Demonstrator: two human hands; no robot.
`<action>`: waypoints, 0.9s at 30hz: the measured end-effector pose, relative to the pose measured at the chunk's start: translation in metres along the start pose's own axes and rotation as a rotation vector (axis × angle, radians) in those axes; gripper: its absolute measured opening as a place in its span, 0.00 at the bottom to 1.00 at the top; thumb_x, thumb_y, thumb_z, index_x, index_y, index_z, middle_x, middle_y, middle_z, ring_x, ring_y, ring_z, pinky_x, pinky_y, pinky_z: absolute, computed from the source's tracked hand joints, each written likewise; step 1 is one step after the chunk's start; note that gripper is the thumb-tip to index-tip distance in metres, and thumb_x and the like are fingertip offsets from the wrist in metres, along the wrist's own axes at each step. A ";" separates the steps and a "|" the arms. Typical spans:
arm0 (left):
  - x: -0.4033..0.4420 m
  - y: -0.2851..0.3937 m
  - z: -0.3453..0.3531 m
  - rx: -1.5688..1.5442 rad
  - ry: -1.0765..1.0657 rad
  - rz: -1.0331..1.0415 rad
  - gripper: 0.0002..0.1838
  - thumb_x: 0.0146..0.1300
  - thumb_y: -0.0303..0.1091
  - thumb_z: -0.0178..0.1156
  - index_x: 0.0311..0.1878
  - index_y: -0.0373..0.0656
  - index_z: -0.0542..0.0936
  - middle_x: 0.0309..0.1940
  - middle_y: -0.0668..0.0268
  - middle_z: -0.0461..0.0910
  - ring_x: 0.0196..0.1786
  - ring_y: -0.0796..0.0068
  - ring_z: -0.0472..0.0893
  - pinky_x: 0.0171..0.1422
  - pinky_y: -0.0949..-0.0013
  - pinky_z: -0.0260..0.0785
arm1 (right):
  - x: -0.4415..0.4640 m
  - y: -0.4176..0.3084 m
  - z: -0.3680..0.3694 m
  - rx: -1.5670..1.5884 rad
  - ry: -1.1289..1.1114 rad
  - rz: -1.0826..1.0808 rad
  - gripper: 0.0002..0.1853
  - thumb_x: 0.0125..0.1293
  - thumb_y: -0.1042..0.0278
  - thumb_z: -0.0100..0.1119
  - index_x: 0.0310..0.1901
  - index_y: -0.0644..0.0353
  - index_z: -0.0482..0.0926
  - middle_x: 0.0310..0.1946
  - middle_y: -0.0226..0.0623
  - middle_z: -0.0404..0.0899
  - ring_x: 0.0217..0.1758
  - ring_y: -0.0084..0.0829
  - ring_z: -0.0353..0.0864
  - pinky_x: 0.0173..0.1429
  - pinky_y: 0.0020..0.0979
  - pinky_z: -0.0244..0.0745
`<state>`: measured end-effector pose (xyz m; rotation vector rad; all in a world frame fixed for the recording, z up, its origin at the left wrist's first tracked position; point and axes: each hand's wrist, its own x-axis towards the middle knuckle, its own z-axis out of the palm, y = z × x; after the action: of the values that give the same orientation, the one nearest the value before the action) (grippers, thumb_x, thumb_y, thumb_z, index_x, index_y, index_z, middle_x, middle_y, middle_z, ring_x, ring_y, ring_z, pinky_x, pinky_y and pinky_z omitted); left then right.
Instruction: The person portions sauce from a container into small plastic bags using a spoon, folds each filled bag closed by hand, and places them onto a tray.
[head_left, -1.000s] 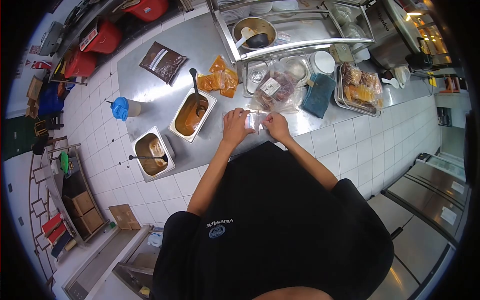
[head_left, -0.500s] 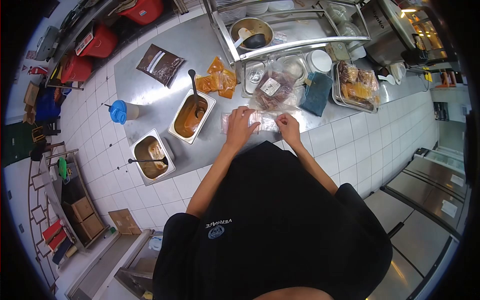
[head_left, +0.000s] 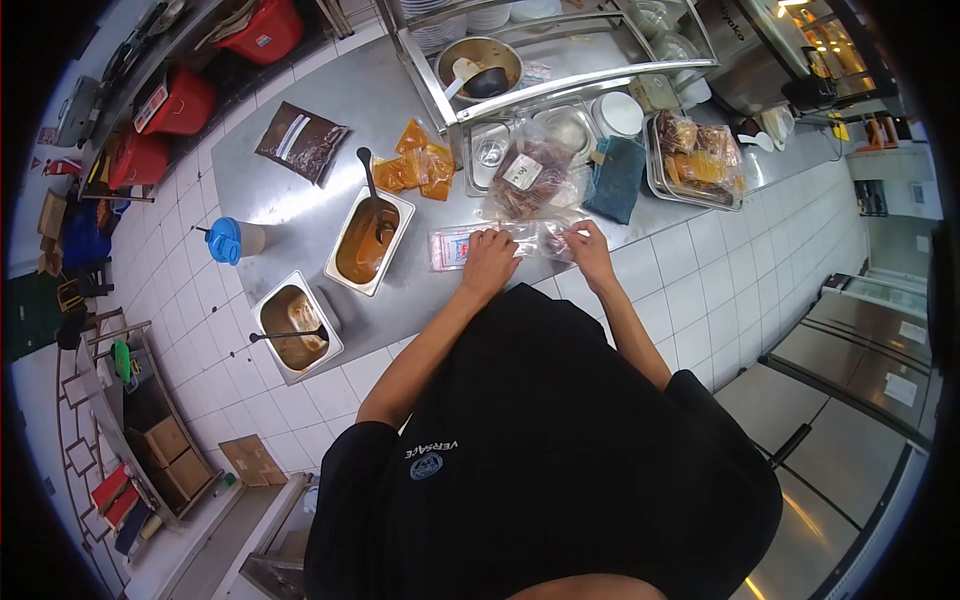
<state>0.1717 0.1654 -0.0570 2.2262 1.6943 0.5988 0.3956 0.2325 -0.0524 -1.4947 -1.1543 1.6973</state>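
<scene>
A flat packet of clear plastic bags (head_left: 450, 250) with red and blue print lies at the counter's near edge. My left hand (head_left: 490, 264) rests on top of it, fingers laid over the plastic and holding nothing up. To the right, my right hand (head_left: 588, 252) pinches the edge of a clear plastic bag (head_left: 553, 240) that sticks out from the packet's end. Just behind is a clear bag of dark reddish food (head_left: 527, 185) with a white label. A folded dark teal cloth (head_left: 617, 180) sits behind my right hand.
On the steel counter (head_left: 290, 215) stand two metal pans with sauce (head_left: 366, 243) and residue (head_left: 290, 325), each with a black ladle. A blue-lidded jug (head_left: 228, 241), a brown pouch (head_left: 300, 143), orange sauce bags (head_left: 415, 165) and a tray of bagged food (head_left: 695, 165) surround the work spot. A metal rack (head_left: 590, 88) rises behind.
My right hand has drawn the clear plastic out at the packet's right end. My left hand's fingers have moved closer together, showing more of the print. The whole view has shifted slightly.
</scene>
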 end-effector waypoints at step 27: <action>0.016 0.015 -0.042 -1.142 0.053 -0.499 0.10 0.70 0.31 0.61 0.43 0.32 0.81 0.38 0.62 0.84 0.42 0.77 0.82 0.48 0.72 0.77 | -0.053 -0.103 0.074 -0.551 0.040 -0.475 0.15 0.61 0.61 0.67 0.41 0.62 0.76 0.31 0.44 0.80 0.35 0.40 0.82 0.40 0.37 0.76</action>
<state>0.1681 0.1758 -0.0105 0.9632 1.2933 1.1044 0.3225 0.2165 0.0629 -1.3843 -1.8811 1.0694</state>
